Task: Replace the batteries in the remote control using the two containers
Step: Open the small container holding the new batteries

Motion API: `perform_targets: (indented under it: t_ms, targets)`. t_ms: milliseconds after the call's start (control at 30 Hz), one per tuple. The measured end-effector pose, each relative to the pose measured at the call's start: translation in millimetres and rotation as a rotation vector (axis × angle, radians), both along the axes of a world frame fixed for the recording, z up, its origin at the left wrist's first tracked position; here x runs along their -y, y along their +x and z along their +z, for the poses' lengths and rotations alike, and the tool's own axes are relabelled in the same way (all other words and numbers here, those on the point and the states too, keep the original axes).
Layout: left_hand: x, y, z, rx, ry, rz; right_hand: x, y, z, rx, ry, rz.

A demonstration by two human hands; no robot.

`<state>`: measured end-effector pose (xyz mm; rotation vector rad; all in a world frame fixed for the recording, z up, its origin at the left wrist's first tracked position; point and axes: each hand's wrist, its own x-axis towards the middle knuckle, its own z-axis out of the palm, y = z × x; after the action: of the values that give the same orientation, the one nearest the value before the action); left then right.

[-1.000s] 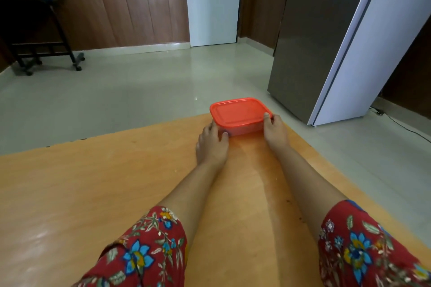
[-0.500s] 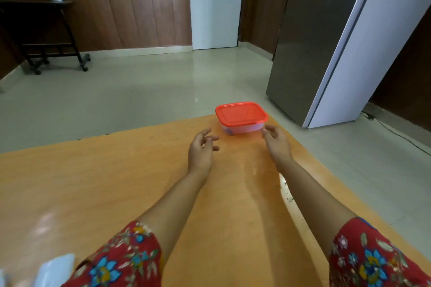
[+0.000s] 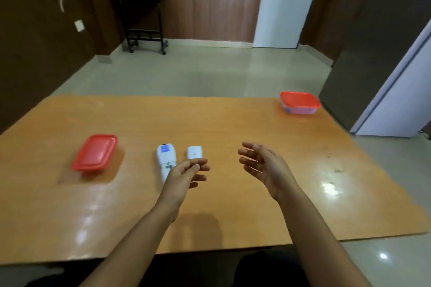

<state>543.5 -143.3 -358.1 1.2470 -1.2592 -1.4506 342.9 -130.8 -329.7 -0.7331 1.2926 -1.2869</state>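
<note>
A white remote control (image 3: 164,158) lies face down in the middle of the orange table (image 3: 233,128), its battery bay uncovered. Its white battery cover (image 3: 194,152) rests just to its right. My left hand (image 3: 184,177) hovers over the remote's near end, fingers loosely curled, holding nothing. My right hand (image 3: 263,165) floats open to the right of the cover, palm facing left. One red-lidded container (image 3: 95,152) sits at the left of the table. A second red-lidded container (image 3: 299,102) stands at the far right corner.
A grey and white refrigerator (image 3: 384,53) stands on the floor past the table's right edge. A black side table (image 3: 142,18) with a small white pot is against the back wall, near a white door (image 3: 286,2).
Both hands have let go of the far right container and drawn back to the middle. The view swung left and back, bringing the remote, the cover and the left container into sight.
</note>
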Motion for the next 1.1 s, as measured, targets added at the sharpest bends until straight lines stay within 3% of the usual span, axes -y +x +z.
perform_targets:
  t_ms: [100, 200, 300, 400, 567, 700, 967, 1033, 1100]
  targets:
    - [-25.8, 53.3, -0.8, 0.012, -0.013, 0.115, -9.1, 54.2, -3.1, -0.004, -0.004, 0.068]
    - [-33.2, 98.0, -3.6, 0.034, -0.075, 0.246, -8.0, 105.1, -13.0, -0.139, -0.005, 0.165]
    - [-20.7, 139.4, -16.7, 0.163, -0.185, 0.415, 0.8, 148.3, -34.8, -0.404, -0.041, 0.281]
    - [3.3, 179.4, -31.0, 0.445, -0.258, 0.567, 11.3, 181.6, -55.5, -0.761, -0.114, 0.412]
    - [51.7, 209.3, -46.6, 0.815, -0.160, 0.487, 21.0, 213.6, -78.1, -1.129, -0.206, 0.571]
    - [83.3, 208.4, -56.1, 0.907, -0.047, 0.457, 25.8, 212.7, -92.9, -1.306, -0.228, 0.578]
    - [83.7, 203.9, -59.5, 0.774, -0.113, 0.544, 28.4, 209.8, -100.3, -1.301, -0.291, 0.568]
    - [68.0, 201.8, -53.8, 0.710, -0.138, 0.549, 29.1, 211.6, -100.8, -1.154, -0.254, 0.533]
    - [47.2, 198.6, -50.6, 0.634, -0.145, 0.511, 28.9, 216.3, -95.4, -0.836, -0.183, 0.459]
